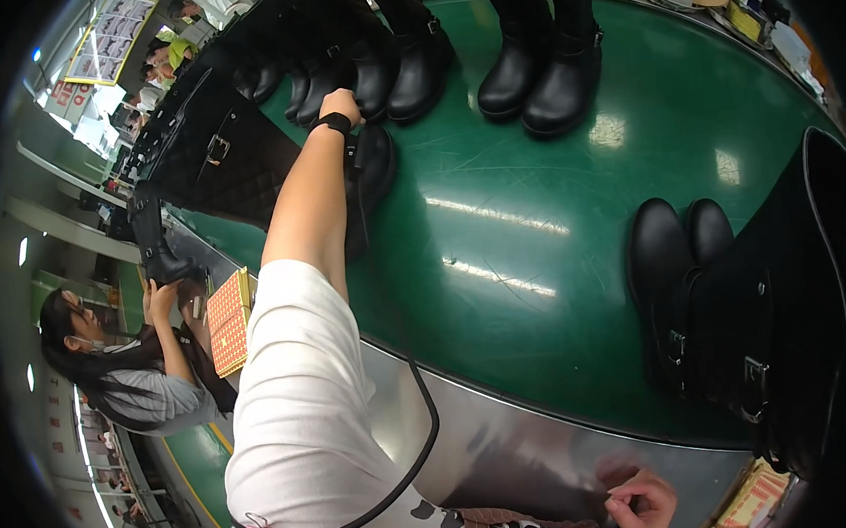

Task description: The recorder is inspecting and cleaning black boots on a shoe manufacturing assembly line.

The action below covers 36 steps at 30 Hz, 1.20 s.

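Our left hand (pixel 341 107) reaches to eleven o'clock and seems clenched on a lying black boot (pixel 373 167), though the fingers are hidden. Our right hand (pixel 641 505) rests curled and empty at five o'clock. Other boot pairs (pixel 547 70) stand untouched on the green belt (pixel 537 287).

We can't see left hand (pixel 341 105) fingers behind boot (pixel 370 172); right hand (pixel 644 505) cut off at bottom edge.

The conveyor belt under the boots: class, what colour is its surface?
The conveyor belt is dark green and glossy with light reflections, seen best in the head view.
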### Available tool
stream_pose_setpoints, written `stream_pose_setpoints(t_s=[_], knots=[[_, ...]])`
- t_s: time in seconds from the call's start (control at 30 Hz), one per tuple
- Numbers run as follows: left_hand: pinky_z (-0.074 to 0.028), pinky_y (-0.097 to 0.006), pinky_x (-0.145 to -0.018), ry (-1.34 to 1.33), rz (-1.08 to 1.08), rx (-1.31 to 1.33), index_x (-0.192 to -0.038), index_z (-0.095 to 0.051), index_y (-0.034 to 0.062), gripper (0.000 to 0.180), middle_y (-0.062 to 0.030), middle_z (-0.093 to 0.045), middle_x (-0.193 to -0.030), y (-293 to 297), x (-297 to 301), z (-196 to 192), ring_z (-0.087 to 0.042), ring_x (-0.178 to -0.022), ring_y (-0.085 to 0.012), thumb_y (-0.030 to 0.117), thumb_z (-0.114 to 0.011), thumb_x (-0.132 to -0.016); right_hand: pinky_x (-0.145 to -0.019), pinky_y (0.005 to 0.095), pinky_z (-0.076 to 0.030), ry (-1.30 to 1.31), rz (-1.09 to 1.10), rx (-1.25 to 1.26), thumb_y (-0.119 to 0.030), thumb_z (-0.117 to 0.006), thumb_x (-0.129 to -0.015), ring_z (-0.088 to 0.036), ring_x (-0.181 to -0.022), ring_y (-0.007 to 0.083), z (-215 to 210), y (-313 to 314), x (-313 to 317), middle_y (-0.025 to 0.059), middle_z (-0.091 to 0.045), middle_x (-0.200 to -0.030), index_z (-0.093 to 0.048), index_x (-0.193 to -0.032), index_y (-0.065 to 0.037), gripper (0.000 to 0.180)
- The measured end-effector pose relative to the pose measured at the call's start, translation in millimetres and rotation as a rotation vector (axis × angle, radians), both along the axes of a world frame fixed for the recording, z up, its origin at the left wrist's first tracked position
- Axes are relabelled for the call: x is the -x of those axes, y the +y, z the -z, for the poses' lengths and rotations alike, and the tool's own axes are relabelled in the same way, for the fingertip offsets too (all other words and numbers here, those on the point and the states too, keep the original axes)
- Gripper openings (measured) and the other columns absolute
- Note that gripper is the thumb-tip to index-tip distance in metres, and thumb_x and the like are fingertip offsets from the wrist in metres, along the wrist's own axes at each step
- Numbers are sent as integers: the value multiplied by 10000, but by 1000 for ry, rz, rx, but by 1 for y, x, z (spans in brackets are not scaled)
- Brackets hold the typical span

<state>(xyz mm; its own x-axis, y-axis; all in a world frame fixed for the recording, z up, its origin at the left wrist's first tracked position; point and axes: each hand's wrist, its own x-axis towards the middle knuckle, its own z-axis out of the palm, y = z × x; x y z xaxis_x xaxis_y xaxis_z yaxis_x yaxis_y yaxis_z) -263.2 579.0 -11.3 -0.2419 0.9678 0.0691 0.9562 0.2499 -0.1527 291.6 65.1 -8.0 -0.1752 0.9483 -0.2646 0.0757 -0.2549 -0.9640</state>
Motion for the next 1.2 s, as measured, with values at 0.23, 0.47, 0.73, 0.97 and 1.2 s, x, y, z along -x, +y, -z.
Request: stream_pose_setpoints(t_s=[0.23, 0.47, 0.73, 0.97, 1.2], knots=[[-525, -376, -956, -221, -64, -54, -1093, -700, 9, 447, -185, -692, -1122, 8, 9, 1, -647, -1115, -322, 195, -830, -708, -684, 239, -456, 6, -49, -106, 49, -713, -792, -577, -742, 107, 11, 3, -4, 76, -649, -869, -686, -929, 22, 142], [-426, -382, -1079, -658, -354, -67, -1329, -474, -60, 691, -274, -568, -1319, 34, -12, 27, -534, -1276, -355, 274, -691, -764, -624, 227, -426, -11, 7, -20, 127, -670, -838, -522, -709, 100, -9, -4, -1, 96, -631, -944, -657, -964, 35, 157], [-519, -374, -931, -548, -413, -184, -1335, -444, -35, 829, -234, -597, -1273, 41, -8, 43, -610, -1157, -325, 413, -832, -756, -658, 231, -433, 36, 57, 52, 100, -680, -853, -526, -727, 107, -11, -4, -7, 92, -638, -953, -655, -958, 29, 130], [-521, -443, -903, -808, -198, -1029, -1287, -569, 94, 731, -205, -537, -1183, 24, -52, 20, -617, -1020, -378, 329, -871, -665, -656, 228, -437, 22, 77, 31, 96, -682, -854, -537, -743, 101, -13, -6, -7, 84, -644, -953, -652, -957, 27, 128], [-564, -376, -799, -902, -93, -1093, -1280, -577, -16, 705, -212, -642, -1167, 18, -75, 13, -706, -884, -296, 274, -863, -705, -641, 222, -421, 59, 104, 88, 68, -682, -868, -530, -739, 95, -15, -8, -10, 75, -637, -948, -656, -969, 25, 113]])
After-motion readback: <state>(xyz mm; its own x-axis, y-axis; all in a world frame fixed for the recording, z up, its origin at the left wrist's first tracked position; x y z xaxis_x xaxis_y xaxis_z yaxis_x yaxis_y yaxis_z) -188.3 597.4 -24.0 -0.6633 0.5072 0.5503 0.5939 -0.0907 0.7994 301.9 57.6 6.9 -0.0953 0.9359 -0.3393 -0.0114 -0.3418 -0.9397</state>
